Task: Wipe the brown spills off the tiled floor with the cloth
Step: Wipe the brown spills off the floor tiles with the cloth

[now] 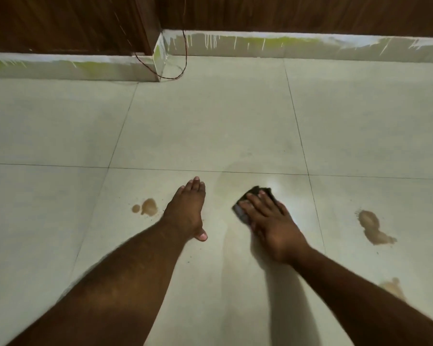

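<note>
While the pale tiled floor [210,126] filled nearly the whole view, the left hand [186,211] lay flat on it near the centre, fingers straight and holding nothing. At about three o'clock from it, the right hand [268,221] pressed a small dark crumpled cloth [254,196] to the tile with extended fingers, over a faint wet smear. A long brown spill [374,228] sat well apart at three o'clock, another brown patch [393,287] at five o'clock, and two small brown puddles [146,207] just beside the left hand at nine o'clock. My judgement: the small cloth could saturate and only spread brown film, and the bracing palm might slip on wet tile.
</note>
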